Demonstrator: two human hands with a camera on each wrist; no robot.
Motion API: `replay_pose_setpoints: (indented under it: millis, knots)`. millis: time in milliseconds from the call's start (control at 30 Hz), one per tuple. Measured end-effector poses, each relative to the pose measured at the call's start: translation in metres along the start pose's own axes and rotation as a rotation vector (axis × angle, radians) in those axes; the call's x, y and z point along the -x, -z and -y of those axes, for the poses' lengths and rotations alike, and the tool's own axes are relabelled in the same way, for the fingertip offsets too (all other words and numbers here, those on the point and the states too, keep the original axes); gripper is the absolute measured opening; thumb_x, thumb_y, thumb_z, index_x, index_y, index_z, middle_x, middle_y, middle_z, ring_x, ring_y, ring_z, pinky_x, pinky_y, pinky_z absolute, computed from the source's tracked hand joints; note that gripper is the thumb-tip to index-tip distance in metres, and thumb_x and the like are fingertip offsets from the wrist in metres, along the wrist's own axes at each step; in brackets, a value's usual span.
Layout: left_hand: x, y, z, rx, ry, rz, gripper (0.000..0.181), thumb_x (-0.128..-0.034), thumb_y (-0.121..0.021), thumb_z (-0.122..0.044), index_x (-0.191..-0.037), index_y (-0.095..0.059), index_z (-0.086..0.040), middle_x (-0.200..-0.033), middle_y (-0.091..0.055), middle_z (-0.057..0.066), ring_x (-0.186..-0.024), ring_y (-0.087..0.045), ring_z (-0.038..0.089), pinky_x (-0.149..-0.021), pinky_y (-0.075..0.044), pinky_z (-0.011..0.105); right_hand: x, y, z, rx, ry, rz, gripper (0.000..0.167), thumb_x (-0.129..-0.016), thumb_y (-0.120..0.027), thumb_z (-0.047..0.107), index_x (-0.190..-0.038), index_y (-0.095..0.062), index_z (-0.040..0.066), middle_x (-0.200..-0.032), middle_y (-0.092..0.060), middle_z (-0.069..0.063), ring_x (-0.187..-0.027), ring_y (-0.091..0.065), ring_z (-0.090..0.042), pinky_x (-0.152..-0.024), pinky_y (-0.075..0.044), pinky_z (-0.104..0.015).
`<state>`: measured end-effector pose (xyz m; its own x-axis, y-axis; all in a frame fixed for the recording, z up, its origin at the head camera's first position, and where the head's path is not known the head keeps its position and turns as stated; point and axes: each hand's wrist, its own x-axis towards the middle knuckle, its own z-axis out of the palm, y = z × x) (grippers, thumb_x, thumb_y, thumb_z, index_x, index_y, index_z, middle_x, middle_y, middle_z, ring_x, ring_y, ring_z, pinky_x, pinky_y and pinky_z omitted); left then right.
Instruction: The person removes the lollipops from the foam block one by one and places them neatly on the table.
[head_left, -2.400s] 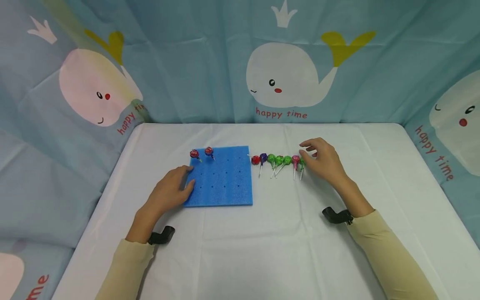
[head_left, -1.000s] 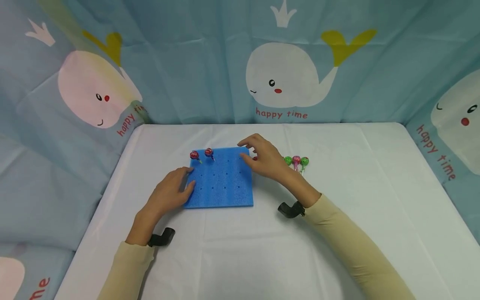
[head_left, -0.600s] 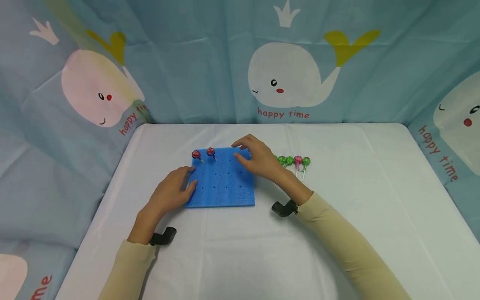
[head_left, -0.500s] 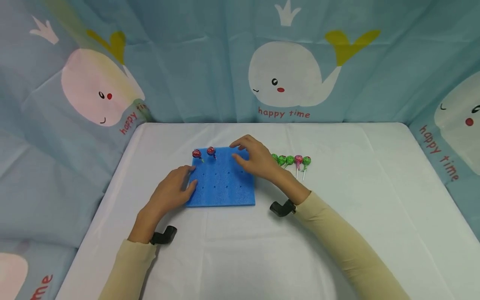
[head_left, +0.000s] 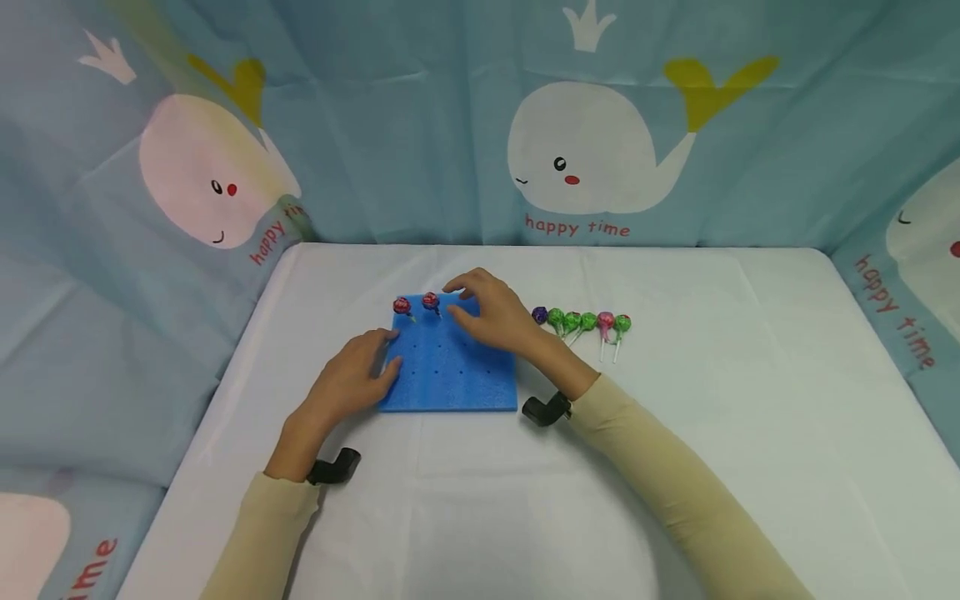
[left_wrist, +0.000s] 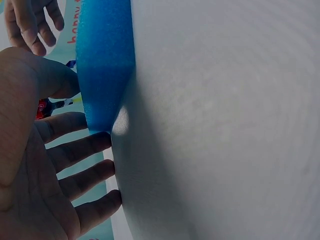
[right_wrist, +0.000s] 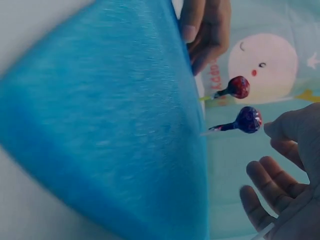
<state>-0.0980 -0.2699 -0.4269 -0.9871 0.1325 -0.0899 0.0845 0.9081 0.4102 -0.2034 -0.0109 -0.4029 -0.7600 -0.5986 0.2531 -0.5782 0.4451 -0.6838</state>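
The blue foam board (head_left: 450, 392), dotted with small holes, lies on the table. Two red-wrapped lollipops, one left (head_left: 402, 306) and one to its right (head_left: 431, 302), stand in its far row. My left hand (head_left: 352, 377) rests at the board's left edge, thumb and fingers spread, as the left wrist view also shows. Over the board's far right part is my right hand (head_left: 491, 312), fingers loosely bent and holding nothing. In the right wrist view its thumb is close to the nearer lollipop (right_wrist: 248, 120); contact cannot be told. A white stick (right_wrist: 265, 231) shows partly behind this hand.
Right of the board lies a row of lollipops: a purple one (head_left: 539, 315), several green ones (head_left: 572, 322) and a pink one (head_left: 605, 320), sticks mostly toward the person. The white-covered table (head_left: 480, 517) ends at a blue whale-print curtain (head_left: 420, 167).
My right hand has moved left from the lollipop row's right end to above the board, covering the row's left end. My left hand has stayed at the board's edge. The view shifted slightly.
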Motion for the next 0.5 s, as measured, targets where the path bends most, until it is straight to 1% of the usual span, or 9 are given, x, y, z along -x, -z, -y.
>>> replay_pose_setpoints:
  millis: [100,300,500]
  knots:
    - [-0.001,-0.002,0.000,-0.003,0.003,0.003,0.057,-0.1062,-0.058,-0.032,-0.155,-0.048,-0.002,-0.159,-0.052,0.024,-0.150,-0.046,0.046,-0.122,-0.040,0.066,-0.004,-0.002,0.001,0.008,0.005,-0.001,0.032,-0.103,-0.068,0.019,-0.133,-0.068,0.009,-0.136,-0.066,-0.013,-0.119,-0.072,-0.027,-0.103,-0.061,-0.043]
    - [-0.001,-0.002,0.001,-0.002,-0.005,-0.013,0.057,-0.1059,-0.059,-0.031,-0.154,-0.049,-0.002,-0.157,-0.053,0.023,-0.149,-0.048,0.045,-0.122,-0.041,0.065,-0.012,-0.011,0.004,0.016,0.041,0.026,0.033,-0.103,-0.068,0.018,-0.135,-0.067,0.010,-0.136,-0.066,-0.013,-0.120,-0.071,-0.027,-0.104,-0.060,-0.042]
    - [-0.001,-0.001,0.002,0.006,-0.006,-0.009,0.056,-0.1058,-0.060,-0.031,-0.154,-0.049,-0.003,-0.157,-0.053,0.023,-0.149,-0.048,0.045,-0.122,-0.041,0.065,-0.018,-0.021,0.006,0.050,0.028,0.034,0.041,-0.102,-0.070,0.019,-0.142,-0.063,0.011,-0.137,-0.065,-0.011,-0.120,-0.071,-0.024,-0.102,-0.061,-0.040]
